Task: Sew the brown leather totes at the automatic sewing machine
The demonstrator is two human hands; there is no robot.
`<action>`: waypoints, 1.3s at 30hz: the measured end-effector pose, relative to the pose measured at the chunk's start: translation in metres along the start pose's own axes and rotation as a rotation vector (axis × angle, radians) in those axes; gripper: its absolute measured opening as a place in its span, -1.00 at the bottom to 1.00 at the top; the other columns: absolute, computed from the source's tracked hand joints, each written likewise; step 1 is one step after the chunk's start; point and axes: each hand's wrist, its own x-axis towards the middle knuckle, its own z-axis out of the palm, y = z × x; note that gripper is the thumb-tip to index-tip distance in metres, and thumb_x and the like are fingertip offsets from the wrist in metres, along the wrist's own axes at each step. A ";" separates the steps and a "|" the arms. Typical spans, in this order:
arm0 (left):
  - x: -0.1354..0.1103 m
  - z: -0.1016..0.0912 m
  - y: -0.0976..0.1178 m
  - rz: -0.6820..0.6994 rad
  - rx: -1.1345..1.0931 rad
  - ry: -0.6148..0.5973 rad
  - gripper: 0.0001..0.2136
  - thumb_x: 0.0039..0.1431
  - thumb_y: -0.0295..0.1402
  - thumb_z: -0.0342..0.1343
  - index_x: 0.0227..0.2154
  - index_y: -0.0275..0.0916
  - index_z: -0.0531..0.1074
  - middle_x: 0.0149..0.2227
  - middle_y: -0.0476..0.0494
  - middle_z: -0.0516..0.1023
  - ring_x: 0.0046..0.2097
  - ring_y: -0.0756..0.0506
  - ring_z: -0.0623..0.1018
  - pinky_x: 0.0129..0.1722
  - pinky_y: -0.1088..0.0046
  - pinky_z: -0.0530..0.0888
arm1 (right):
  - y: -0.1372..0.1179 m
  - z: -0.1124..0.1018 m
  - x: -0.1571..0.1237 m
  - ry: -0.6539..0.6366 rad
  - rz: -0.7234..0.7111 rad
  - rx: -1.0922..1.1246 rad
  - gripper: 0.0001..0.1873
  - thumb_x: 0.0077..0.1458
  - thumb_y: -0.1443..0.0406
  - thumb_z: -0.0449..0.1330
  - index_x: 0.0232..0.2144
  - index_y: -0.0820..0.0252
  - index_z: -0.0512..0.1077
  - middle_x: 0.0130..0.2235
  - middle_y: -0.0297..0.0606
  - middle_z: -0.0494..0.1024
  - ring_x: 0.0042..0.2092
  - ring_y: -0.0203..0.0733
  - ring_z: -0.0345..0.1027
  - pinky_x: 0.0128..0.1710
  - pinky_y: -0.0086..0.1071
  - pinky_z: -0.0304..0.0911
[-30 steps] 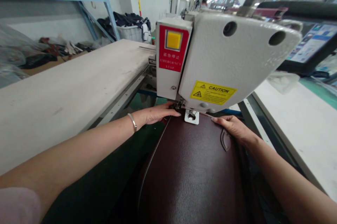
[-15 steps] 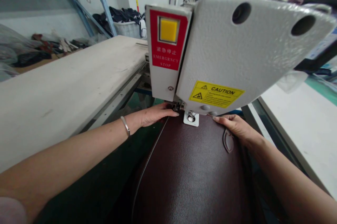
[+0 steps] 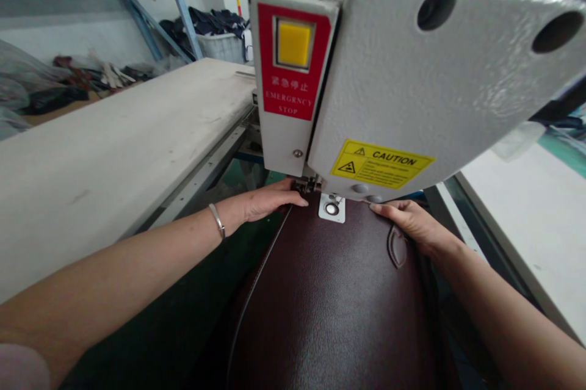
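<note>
just to the left of the small white plate (image 3: 339, 214), my left hand (image 3: 269, 201) rests at the far corner of the dark brown leather (image 3: 329, 292), thumb laid on its upper face. the other fingers of that hand run off behind a metal fitting (image 3: 307, 185), so i cannot tell whether they are pinching the leather or only lying next to it. right of the plate, and a little farther from it, my right hand (image 3: 414, 223) pinches the leather's far edge: thumb on top, the other fingers curled over behind, mostly out of my sight. of the two, the left is the nearer to the plate.

from my fingers, the leather lies on my own side of the plate. its long axis runs from the plate back toward my body, and its short end spans the gap between my hands, so the length falls away behind both thumbs. left of the plate, a pale edge line (image 3: 270, 249) follows that side and bows outward as it nears me. right of the plate and closer to me, just beside my right thumb, sits a leaf-shaped stitched detail (image 3: 397, 248). the plate itself seems to lie on the leather, and the machine head (image 3: 421, 91) hangs above and beyond it.
</note>
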 end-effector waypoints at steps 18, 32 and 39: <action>-0.005 0.017 0.014 0.039 0.176 -0.079 -0.18 -0.09 -0.21 0.41 0.25 -0.23 0.22 0.31 -0.30 0.29 0.38 -0.35 0.19 0.40 0.00 0.06 | -0.006 -0.001 -0.007 -0.084 -0.079 -0.103 -0.39 -0.22 -0.19 0.43 -0.63 0.18 0.36 -0.61 -0.41 0.31 -0.56 -0.36 0.06 -0.56 -0.40 -0.08; -0.007 0.013 0.006 0.005 0.188 -0.020 -0.08 -0.08 -0.14 0.42 0.29 -0.29 0.11 0.33 -0.37 0.22 0.41 -0.35 0.11 0.40 0.02 0.03 | -0.007 -0.004 -0.012 -0.082 -0.201 -0.180 -0.42 -0.13 -0.19 0.40 -0.57 0.17 0.40 -0.55 -0.34 0.41 -0.50 -0.28 0.22 -0.51 -0.38 0.08; -0.003 0.012 0.006 0.009 0.186 0.007 -0.05 -0.09 -0.10 0.42 0.32 -0.25 0.08 0.38 -0.34 0.15 0.42 -0.33 0.10 0.42 0.05 0.00 | -0.004 -0.006 -0.003 -0.052 -0.276 -0.213 -0.42 -0.12 -0.21 0.38 -0.58 0.14 0.38 -0.56 -0.36 0.39 -0.44 -0.23 0.26 -0.46 -0.36 0.11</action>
